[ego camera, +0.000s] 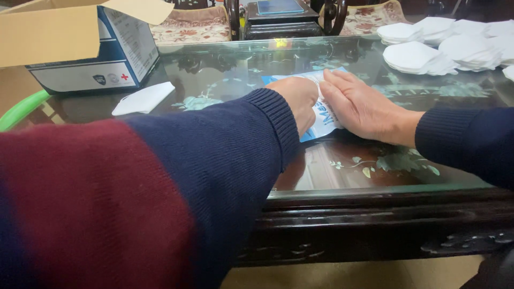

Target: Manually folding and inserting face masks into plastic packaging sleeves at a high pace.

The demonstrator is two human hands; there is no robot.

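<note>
Both hands flat on a blue-and-white packet, middle of a glass-topped table

The blue-and-white plastic packet lies flat on the glass-topped table, mostly covered by the hands. The right hand is laid open on it, fingers straight and close together, pressing down. The left hand sits right next to it, touching, curled into a loose fist on the packet; can't tell if it's pinching anything, the fingers are hidden. Further out, a single folded white mask lies to the left, just in front of an open cardboard box with blue and white sides. Far right corner has piles of white masks, well apart from the hands. A green tube pokes in at the left edge.
</note>
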